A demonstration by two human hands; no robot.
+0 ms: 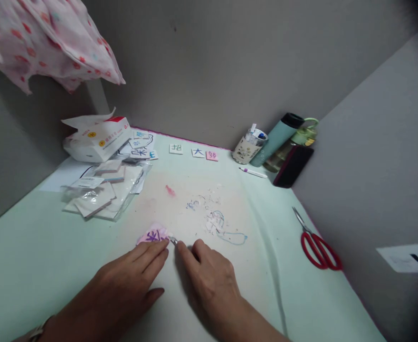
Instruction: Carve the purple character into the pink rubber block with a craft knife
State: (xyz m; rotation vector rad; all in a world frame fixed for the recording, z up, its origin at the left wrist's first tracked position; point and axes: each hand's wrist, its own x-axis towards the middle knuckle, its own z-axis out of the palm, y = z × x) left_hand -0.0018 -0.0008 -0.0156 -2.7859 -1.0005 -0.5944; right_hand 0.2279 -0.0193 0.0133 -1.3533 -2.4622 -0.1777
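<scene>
In the head view a small pink slab [153, 234] with purple character strokes lies on the table, its near part covered by my left hand [137, 263]. The fingers of that hand rest stretched out and flat over the slab's near edge, the thumb apart on the tabletop. My right hand [209, 270] is closed around a craft knife [173, 241]; only its metal tip shows past the fingers. That tip is at the slab's right edge, close to my left fingertips. Pale crumbs and shavings [214, 222] lie beyond my right hand, beside blue pen marks.
Bagged blocks [97, 190] and a tissue pack [97, 137] lie left. Small lettered tiles [198, 153] line the back. A pen cup [250, 145], teal bottle [278, 137], phone [294, 166] and marker [253, 173] are back right; red-handled scissors [318, 247] lie right. Walls enclose the table.
</scene>
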